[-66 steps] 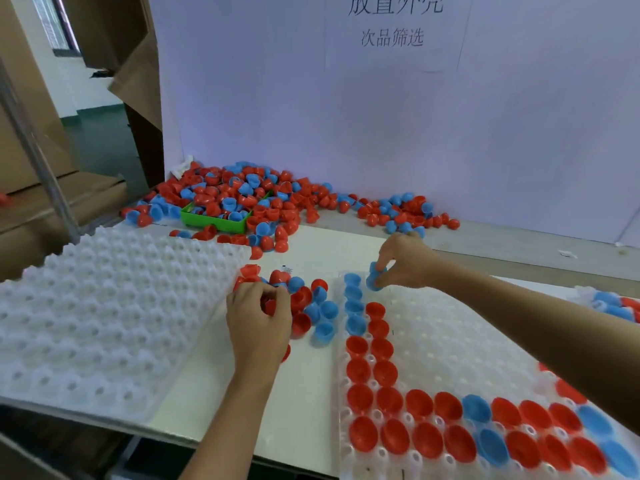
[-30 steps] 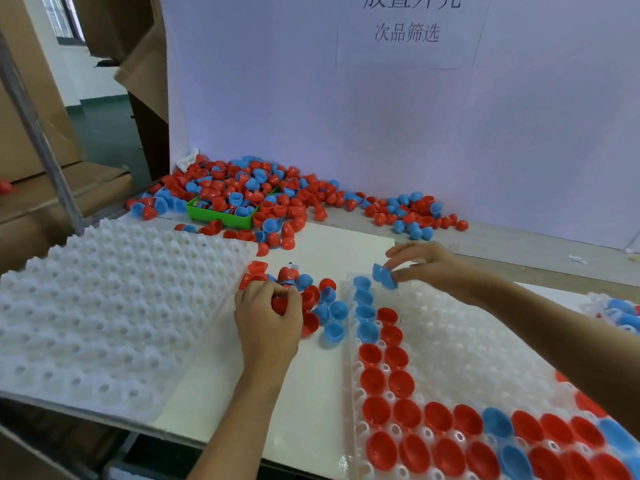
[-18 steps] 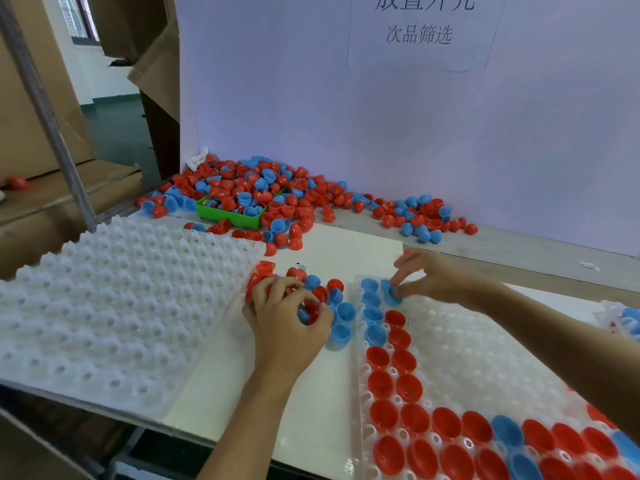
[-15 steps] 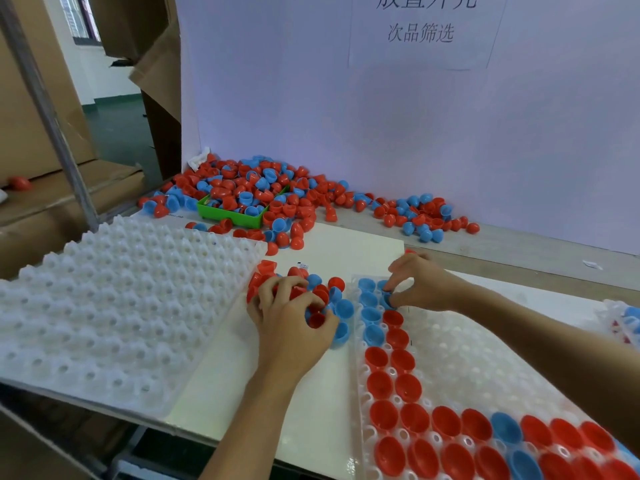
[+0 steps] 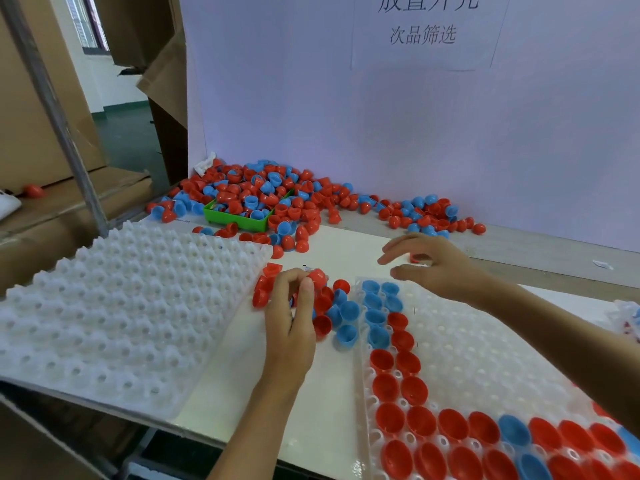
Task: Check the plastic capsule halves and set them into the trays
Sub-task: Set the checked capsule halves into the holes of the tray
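Observation:
My left hand (image 5: 291, 320) pinches a red capsule half (image 5: 317, 277) between thumb and fingers, above a small cluster of loose red and blue halves (image 5: 337, 315) lying between the two trays. My right hand (image 5: 433, 266) hovers with relaxed, spread fingers and holds nothing, just beyond the far corner of the right tray (image 5: 467, 344). That tray has blue halves (image 5: 375, 301) and red halves (image 5: 394, 389) seated in its left columns and near rows. The left white tray (image 5: 117, 313) has nothing in its cells.
A large heap of red and blue halves (image 5: 294, 195) lies against the white back board, partly filling a small green bin (image 5: 235, 220). A second smaller heap (image 5: 426, 213) sits to its right. Cardboard boxes and a metal pole (image 5: 52, 109) stand at the left.
My right hand set a blue half into the far left corner of the right tray, let go and lifted away. My left hand picked a red half out of the loose cluster.

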